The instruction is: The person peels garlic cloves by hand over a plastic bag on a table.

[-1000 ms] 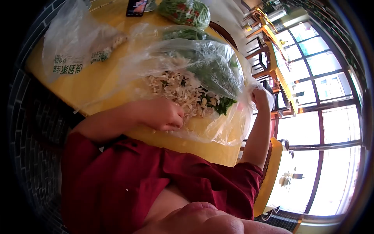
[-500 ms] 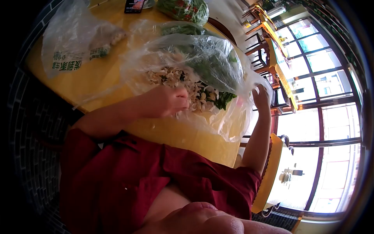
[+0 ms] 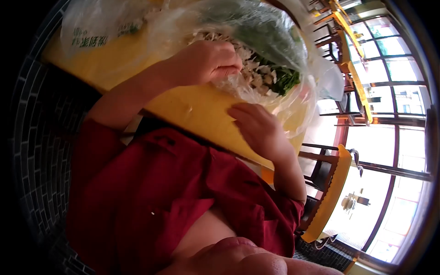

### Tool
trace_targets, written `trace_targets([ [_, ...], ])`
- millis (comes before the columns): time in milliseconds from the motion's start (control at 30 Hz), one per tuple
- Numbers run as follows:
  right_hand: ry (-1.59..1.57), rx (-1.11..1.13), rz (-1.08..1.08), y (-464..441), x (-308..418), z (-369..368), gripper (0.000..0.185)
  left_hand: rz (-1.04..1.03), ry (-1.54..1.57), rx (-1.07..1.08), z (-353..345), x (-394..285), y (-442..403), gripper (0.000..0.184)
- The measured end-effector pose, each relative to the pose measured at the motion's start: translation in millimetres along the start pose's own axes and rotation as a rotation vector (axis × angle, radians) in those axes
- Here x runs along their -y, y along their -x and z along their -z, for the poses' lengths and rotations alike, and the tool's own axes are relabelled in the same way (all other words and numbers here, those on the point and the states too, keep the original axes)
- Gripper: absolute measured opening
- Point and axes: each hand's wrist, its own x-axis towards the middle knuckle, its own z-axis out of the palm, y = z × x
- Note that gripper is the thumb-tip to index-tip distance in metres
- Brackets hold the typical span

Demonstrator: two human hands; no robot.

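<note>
A clear plastic bag [image 3: 293, 110] lies spread on the yellow table [image 3: 183, 107], with pale, petal-like pieces [image 3: 259, 73] and dark green leaves [image 3: 287, 81] in its opening. At the near left side of the pieces is my left hand [image 3: 213, 62], its fingers curled together next to the plastic; what they hold is hidden. My right hand [image 3: 259, 128] hovers over the near table edge, fingers stretched and slightly blurred, with nothing visible in them. More greens [image 3: 261, 25] show through the plastic behind the pieces.
Another thin plastic bag [image 3: 96, 27] with green printing lies at the table's far left. Tables and chairs stand to the right by large windows, including a yellow-edged table [image 3: 331, 197] nearby. A dark brick wall [image 3: 34, 151] is on the left.
My right hand has let go of the bag's right side and moved in toward the near table edge. My left hand is higher in the view. The camera view has shifted.
</note>
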Motion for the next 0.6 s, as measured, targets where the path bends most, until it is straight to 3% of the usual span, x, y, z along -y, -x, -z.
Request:
trace_targets([
  [167, -0.094, 0.167, -0.095, -20, 7, -64, 0.040, 0.109, 0.157, 0.204, 8, -2, 18, 0.010],
  [467, -0.048, 0.221, -0.184, -31, -2, -98, 0.012, 0.219, 0.178, 0.254, 13, -6, 40, 0.011],
  [600, 0.132, 0.272, -0.160, -29, 10, -98, 0.009, 0.208, 0.202, 0.255, 10, -2, 49, 0.012],
])
